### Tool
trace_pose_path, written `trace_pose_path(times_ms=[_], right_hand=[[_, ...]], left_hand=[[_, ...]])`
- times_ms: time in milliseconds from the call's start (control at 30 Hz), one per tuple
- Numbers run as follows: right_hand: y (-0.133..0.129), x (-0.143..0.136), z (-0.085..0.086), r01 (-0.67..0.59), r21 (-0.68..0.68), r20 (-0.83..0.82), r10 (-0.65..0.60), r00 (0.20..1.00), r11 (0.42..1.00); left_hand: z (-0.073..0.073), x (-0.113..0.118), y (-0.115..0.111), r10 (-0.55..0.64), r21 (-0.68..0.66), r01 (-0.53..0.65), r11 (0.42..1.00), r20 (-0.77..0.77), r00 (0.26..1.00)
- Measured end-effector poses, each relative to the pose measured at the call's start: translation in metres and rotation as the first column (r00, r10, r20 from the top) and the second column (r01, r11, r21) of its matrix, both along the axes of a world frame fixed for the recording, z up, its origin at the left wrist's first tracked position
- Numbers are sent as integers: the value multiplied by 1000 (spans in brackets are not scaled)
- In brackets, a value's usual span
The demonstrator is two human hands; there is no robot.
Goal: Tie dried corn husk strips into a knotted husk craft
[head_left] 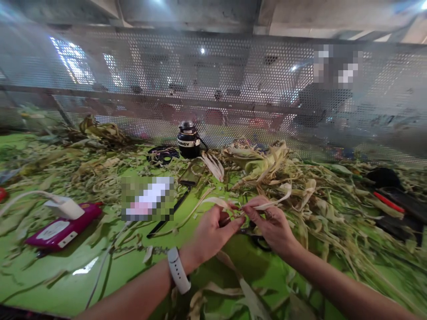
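Observation:
Both hands meet over the middle of the green table, pinching a thin strip of pale corn husk (pixel 215 201). My left hand (pixel 213 231), with a white wristband (pixel 179 270) below it, has thumb and fingers closed on the strip. From the other side my right hand (pixel 271 224) grips it between thumb and forefinger, and a ring shows on one finger. Husk ends stick out to the left and right of the fingers; the exact join between the hands is too small to make out. Partly hidden beneath my right hand lies a dark looped handle (pixel 260 242), perhaps of scissors.
Husk scraps (pixel 90 171) litter the green table (pixel 63 286). A black flask (pixel 189 141) stands at the back, before a perforated metal screen (pixel 160 80). Leftward are a magenta power strip (pixel 63 231) with a white plug and a blurred-out pale object (pixel 147 200). A person (pixel 323 98) is behind the screen.

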State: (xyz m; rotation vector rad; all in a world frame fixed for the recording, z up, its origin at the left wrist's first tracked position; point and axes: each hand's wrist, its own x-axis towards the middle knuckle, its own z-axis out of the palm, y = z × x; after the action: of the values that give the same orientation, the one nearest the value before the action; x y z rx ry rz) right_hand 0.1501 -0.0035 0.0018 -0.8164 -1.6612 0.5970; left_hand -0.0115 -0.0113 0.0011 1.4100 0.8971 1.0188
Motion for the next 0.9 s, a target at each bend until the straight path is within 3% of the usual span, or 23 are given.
trace_pose_path(times_ms=[100, 267, 400, 500, 633, 767, 900], right_hand=[[1, 2, 1, 16, 27, 4, -16, 1000, 999], [-2, 5, 9, 92, 22, 24, -93, 995, 995], [-7, 9, 17, 25, -20, 73, -24, 997, 999], [-10, 14, 23, -78, -143, 99, 92, 991, 987], [-9, 19, 27, -230, -241, 66, 252, 966, 943], [-3, 17, 24, -213, -392, -15, 226, 974, 895], [1, 9, 17, -266, -488, -207, 186, 961, 831]], left_hand=[[3, -4, -1, 0, 76, 7, 997, -84, 996], [7, -12, -4, 163, 372, -80, 925, -196, 967], [7, -15, -6, 191, 477, -77, 876, -197, 962], [5, -14, -6, 119, 424, -33, 905, -177, 977], [4, -7, -9, -2, 252, 7, 968, -18, 1000], [12, -4, -11, -80, 43, 77, 996, 75, 994], [14, -5, -10, -140, -123, 168, 978, 205, 969]])
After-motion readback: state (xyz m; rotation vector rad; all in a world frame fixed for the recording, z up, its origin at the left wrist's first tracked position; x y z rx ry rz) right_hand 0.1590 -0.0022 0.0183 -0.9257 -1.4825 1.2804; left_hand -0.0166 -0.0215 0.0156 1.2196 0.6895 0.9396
